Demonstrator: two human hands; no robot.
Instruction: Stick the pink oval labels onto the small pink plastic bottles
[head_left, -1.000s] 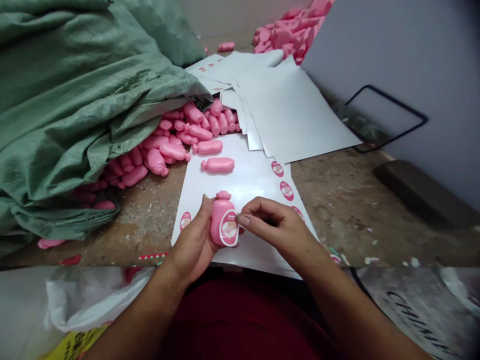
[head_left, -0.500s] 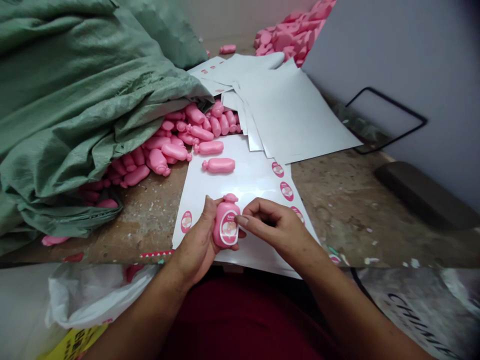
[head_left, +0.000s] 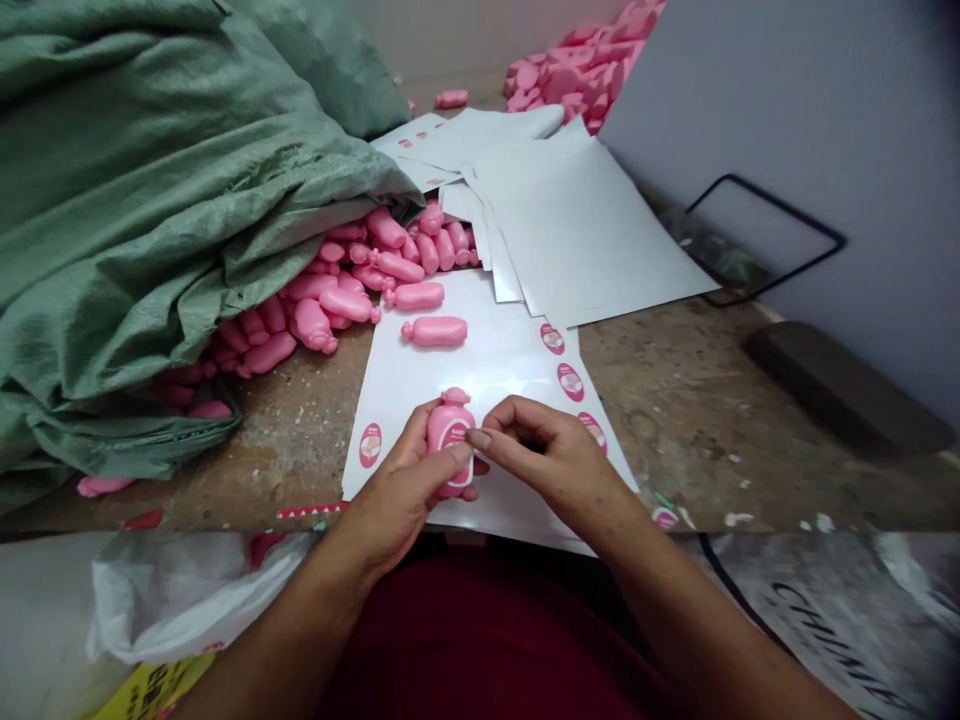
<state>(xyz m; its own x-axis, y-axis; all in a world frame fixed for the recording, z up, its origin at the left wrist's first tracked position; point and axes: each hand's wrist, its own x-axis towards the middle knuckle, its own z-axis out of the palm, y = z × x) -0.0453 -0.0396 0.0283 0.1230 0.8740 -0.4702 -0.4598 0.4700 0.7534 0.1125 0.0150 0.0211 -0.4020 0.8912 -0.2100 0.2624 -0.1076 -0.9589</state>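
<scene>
Head view: your left hand gripped the pink plastic bottle, your right hand touching its oval label, writing too small to read, both together over the white sticker sheet, near the counter's front edge.

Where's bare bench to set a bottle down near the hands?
Bare bench lies right of the label sheet, running to the dark pad. A narrower strip lies between the sheet and the green woven sack. Crowded: the pink bottles at the sack's mouth.
</scene>
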